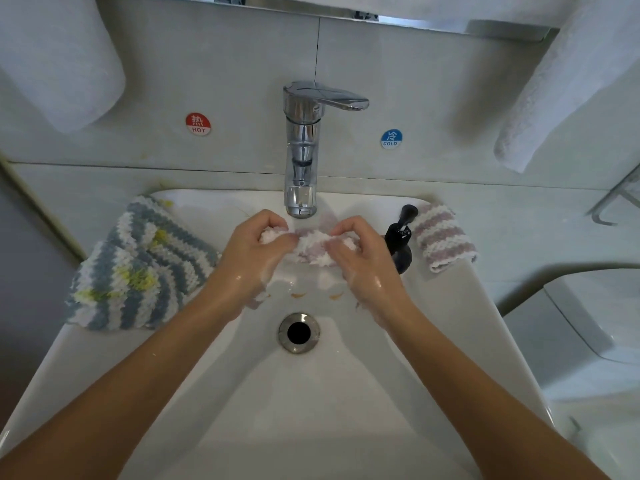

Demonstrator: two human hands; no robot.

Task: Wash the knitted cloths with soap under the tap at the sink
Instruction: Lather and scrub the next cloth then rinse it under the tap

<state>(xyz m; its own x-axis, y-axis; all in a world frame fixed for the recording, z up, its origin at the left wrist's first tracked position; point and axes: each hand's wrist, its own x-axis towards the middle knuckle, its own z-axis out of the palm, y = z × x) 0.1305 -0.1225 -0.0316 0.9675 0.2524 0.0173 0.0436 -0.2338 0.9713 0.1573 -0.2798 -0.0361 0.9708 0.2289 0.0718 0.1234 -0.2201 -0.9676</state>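
A pink-and-white knitted cloth (313, 245), wet and bunched, hangs between both hands just below the chrome tap (302, 147). My left hand (251, 252) grips its left end and my right hand (360, 254) grips its right end; both hands are wet and soapy. A blue, white and yellow striped knitted cloth (138, 268) lies on the sink's left rim. Another pink-and-white striped cloth (441, 237) lies on the right rim beside a black soap pump bottle (400, 240). The white sink (332, 393) lies below, with its drain (299, 333) open.
White towels hang at the upper left (59, 60) and upper right (568, 81). Red HOT (198, 124) and blue COLD (391, 139) stickers flank the tap on the tiled wall. A toilet lid (595, 317) shows at the right.
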